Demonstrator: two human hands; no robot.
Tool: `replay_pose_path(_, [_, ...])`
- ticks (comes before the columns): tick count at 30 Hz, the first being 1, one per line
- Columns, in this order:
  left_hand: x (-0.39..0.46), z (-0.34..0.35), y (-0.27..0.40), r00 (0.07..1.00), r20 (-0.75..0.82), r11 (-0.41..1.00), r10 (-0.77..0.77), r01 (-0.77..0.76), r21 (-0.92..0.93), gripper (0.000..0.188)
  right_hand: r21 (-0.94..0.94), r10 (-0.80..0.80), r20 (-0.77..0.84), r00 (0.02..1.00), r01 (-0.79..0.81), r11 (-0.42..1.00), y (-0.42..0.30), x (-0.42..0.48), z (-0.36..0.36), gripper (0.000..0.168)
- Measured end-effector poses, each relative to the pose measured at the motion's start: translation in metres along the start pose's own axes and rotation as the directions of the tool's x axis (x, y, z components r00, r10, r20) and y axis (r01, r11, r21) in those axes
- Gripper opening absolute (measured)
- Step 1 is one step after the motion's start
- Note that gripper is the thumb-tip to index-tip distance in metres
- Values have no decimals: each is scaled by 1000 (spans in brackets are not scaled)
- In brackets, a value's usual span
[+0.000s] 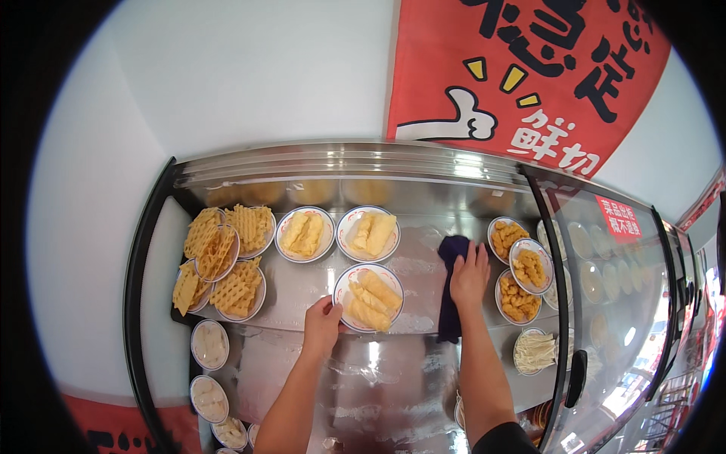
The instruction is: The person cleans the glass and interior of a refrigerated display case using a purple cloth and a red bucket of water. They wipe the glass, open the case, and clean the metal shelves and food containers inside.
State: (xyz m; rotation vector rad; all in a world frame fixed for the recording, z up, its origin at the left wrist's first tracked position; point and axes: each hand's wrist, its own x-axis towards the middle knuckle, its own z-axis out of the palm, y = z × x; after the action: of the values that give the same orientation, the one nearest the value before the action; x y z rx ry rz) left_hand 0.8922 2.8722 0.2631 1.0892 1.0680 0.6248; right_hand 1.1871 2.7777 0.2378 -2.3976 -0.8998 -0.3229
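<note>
My left hand (324, 323) grips the left rim of a patterned bowl (368, 297) with rolled pale-yellow food in it, at the middle of the steel shelf. Two bowls of similar yellow food, a left one (305, 234) and a right one (368, 233), stand behind it. My right hand (471, 275) lies with fingers spread on a dark blue cloth (449, 306), which is draped over the shelf to the right of the held bowl. Whether the fingers pinch the cloth cannot be told. Bowls of orange-brown fried food (530, 267) stand right of the cloth, one resting on others.
Bowls of lattice-shaped fried pieces (238, 289) crowd the shelf's left end. Bowls of white food (210, 344) line the lower left; shredded white food (534, 350) is at right. A black-framed curved glass door (612, 318) bounds the right, a steel top rail (351, 164) the back.
</note>
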Motion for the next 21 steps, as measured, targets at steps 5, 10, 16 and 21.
replay_pose_path(5, [-12,-9,-5,1000,-29,993,-9,5,-118,24,-9,-136,69,988,137,991,-23,56,36,49])
replay_pose_path(10, [-35,-34,2,999,-38,982,-27,20,-190,24,18,-274,166,947,275,961,-55,45,45,48])
replay_pose_path(16, [-53,-40,19,998,-63,981,-9,-3,-192,24,96,-292,193,937,278,956,-82,-3,42,45])
replay_pose_path(21, [-66,-42,32,998,-67,971,19,-35,-238,25,73,-248,198,948,238,969,-83,-46,26,46])
